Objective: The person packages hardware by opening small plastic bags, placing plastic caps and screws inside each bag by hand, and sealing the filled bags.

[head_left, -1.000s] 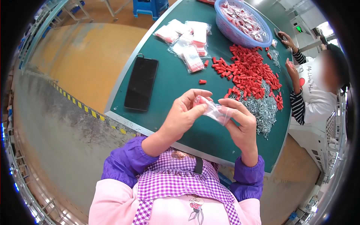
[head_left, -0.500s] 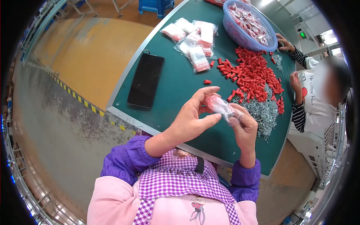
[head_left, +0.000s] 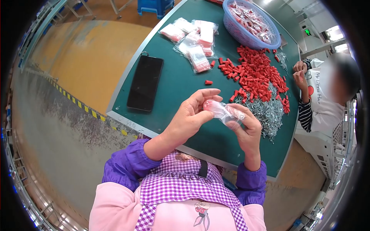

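Note:
A small clear plastic bag (head_left: 220, 111) with something red at its left end is held between my two hands, above the near part of the green table. My left hand (head_left: 190, 113) has its thumb and fingers closed round the red end. The right end of the bag is pinched in my right hand (head_left: 246, 125). Just beyond my hands lie a heap of red plastic sleeves (head_left: 260, 71) and a pile of silver screws (head_left: 266, 113). One loose red sleeve (head_left: 208, 82) lies apart on the table.
A black phone (head_left: 145, 83) lies near the left edge of the table (head_left: 181, 94). Stacks of clear bags (head_left: 198, 57) are farther back. A blue basket (head_left: 248, 32) of filled bags stands at the far side. A co-worker (head_left: 323, 90) sits at the right.
My left thumb has come back onto the bag, which has shifted slightly left. The co-worker's far hand has drawn back from beside the basket towards their other hand.

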{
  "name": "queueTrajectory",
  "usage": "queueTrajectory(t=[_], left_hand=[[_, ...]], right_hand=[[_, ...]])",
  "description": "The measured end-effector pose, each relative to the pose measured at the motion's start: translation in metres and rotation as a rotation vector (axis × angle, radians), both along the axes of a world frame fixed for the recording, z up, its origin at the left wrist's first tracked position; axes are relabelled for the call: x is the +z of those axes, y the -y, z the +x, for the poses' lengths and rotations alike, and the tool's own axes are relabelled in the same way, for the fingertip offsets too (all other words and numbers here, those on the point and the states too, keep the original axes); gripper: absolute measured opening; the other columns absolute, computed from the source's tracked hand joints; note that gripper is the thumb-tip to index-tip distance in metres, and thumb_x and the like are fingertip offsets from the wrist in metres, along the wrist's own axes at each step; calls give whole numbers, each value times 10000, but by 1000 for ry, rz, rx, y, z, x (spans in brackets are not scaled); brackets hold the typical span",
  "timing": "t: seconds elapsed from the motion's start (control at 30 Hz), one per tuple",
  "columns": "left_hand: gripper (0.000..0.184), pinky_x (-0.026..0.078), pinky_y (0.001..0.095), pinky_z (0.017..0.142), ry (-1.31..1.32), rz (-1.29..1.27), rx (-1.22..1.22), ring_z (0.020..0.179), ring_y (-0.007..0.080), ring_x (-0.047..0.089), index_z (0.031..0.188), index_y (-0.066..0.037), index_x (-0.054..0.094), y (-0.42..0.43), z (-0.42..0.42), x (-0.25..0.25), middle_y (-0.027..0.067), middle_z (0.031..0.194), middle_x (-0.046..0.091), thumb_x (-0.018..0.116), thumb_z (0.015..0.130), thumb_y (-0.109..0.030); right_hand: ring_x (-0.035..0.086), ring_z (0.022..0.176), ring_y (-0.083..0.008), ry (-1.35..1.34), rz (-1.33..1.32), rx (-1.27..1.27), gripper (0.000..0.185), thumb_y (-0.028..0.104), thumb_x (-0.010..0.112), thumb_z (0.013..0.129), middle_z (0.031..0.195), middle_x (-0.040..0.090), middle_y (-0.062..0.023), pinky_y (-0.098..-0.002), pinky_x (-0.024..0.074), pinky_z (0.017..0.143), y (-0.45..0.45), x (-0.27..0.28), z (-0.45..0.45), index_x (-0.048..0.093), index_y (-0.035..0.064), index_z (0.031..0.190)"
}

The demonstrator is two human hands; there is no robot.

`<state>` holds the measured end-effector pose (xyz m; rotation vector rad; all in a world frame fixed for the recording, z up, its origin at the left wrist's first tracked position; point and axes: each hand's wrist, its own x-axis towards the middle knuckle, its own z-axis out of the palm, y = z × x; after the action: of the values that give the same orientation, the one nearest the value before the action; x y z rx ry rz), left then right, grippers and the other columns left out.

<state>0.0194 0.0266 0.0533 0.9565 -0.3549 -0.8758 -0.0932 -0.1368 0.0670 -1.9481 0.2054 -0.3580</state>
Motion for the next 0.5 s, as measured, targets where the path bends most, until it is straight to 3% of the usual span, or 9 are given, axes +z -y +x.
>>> queueTrajectory(t=[0.3, 0.5], left_hand=[[416, 462, 278, 915, -6, 53, 49, 997, 134, 593, 1260, 13, 507, 5, 1, -2, 117, 1122, 606, 519, 844, 9], [391, 457, 226, 801, 6, 108, 43, 896, 94, 578, 1214, 10, 551, 6, 4, -1, 77, 1029, 631, 552, 825, -23]], right_hand=[[643, 898, -251, 124, -362, 16, 248, 77, 720, 784, 1058, 639, -145, -324, 517, 762, -3, 1, 5, 668, -28, 1002], [638, 891, -254, 99, -318, 16, 257, 83, 720, 779, 1042, 642, -148, -321, 513, 754, -7, -1, 7, 665, -21, 1008]])
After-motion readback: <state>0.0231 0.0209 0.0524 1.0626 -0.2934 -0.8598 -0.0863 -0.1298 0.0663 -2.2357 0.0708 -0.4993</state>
